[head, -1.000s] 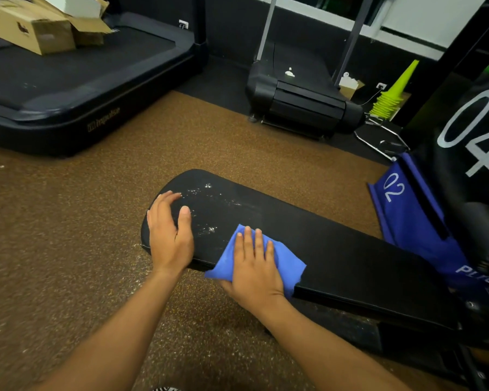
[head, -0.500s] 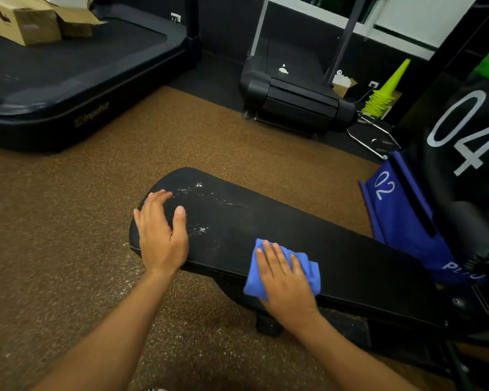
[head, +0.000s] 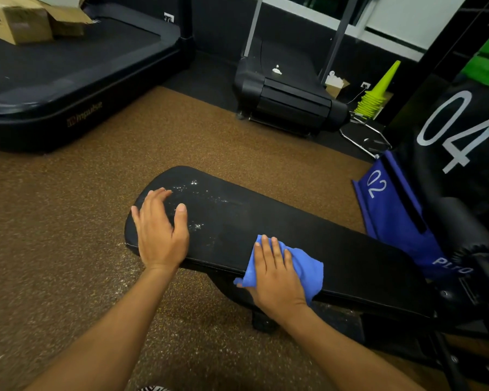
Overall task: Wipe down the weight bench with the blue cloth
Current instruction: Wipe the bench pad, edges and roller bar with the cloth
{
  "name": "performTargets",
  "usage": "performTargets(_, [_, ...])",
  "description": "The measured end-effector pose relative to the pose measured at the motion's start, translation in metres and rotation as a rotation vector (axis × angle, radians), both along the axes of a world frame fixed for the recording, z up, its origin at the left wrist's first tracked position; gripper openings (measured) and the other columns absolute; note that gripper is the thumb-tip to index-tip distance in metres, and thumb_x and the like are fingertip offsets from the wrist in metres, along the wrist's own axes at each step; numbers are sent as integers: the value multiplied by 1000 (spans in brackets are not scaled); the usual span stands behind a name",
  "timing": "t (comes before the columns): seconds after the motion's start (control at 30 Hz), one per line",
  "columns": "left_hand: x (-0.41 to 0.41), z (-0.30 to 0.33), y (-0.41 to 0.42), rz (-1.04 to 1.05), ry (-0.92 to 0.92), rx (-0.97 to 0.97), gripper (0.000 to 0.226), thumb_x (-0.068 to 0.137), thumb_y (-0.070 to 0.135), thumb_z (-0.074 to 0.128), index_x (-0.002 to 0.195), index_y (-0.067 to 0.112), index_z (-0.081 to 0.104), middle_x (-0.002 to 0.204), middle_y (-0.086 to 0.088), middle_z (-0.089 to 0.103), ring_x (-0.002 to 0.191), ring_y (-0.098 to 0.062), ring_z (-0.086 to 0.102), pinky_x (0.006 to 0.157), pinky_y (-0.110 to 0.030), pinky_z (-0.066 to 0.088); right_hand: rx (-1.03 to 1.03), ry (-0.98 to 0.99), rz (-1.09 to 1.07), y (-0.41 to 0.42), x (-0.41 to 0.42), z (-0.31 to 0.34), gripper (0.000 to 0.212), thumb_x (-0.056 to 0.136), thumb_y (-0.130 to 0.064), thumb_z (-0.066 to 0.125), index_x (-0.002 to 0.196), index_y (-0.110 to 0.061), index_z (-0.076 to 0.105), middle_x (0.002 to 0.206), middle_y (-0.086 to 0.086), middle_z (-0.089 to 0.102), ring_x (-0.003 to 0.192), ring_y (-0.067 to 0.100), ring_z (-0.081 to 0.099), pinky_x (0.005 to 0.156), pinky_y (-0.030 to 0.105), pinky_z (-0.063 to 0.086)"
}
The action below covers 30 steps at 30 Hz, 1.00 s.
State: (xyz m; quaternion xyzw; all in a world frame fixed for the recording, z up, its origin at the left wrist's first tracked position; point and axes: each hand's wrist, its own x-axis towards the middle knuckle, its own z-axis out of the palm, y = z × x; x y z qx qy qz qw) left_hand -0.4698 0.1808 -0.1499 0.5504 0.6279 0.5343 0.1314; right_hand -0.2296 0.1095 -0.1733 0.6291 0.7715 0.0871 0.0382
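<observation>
Around me, a brown speckled rubber floor (head: 181, 142) runs to a black treadmill deck (head: 68, 71) at far left carrying open cardboard boxes (head: 17, 21). A second, curved black treadmill (head: 288, 100) stands opposite, beside stacked lime-green plastic cones (head: 374, 94); a blue bag marked "02" (head: 393, 218) leans at my right.

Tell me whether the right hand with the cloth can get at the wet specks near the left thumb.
Probably yes. The right hand presses the blue cloth flat on the bench pad, and bare pad lies between it and the specks. Only the left hand beside them might crowd the stroke.
</observation>
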Motion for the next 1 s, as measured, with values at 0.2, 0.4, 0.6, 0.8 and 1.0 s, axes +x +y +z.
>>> performTargets(0.2, [0,2,0,6,19,-10,46,97,42,44,132,14,53,143,-3,53,143,-21,37,123,-46,3,-212,289,141,-4,-1,30,98,86,-84,19,158,-19,6,164,-3,-10,151,16,-15,122,42,-6])
performTargets(0.4, [-1,2,0,1,23,-17,45,97,42,44,132,15,53,142,-3,54,142,-21,38,124,-50,5,181,682,-243,0,40,62,52,95,-48,54,143,-27,48,133,-8,53,126,12,48,102,34,43])
performTargets(0.6, [-1,-1,0,3,24,-4,44,97,39,45,132,15,53,142,-2,54,143,-20,37,124,-50,5,41,534,-216,12,31,33,6,97,-35,52,96,-30,55,95,-10,48,93,15,48,89,39,41])
performTargets(0.8, [2,-3,1,6,27,13,45,96,40,45,133,15,53,142,0,54,143,-17,37,124,-48,3,111,386,28,74,1,34,15,95,-33,46,90,-22,55,94,-2,51,89,24,50,78,39,37])
performTargets(1.0, [-1,-2,3,-14,50,-39,46,95,41,48,133,16,52,145,1,51,146,-17,33,124,-45,2,141,298,-5,146,-31,42,15,97,-33,52,101,-20,58,108,2,49,101,26,44,85,41,36])
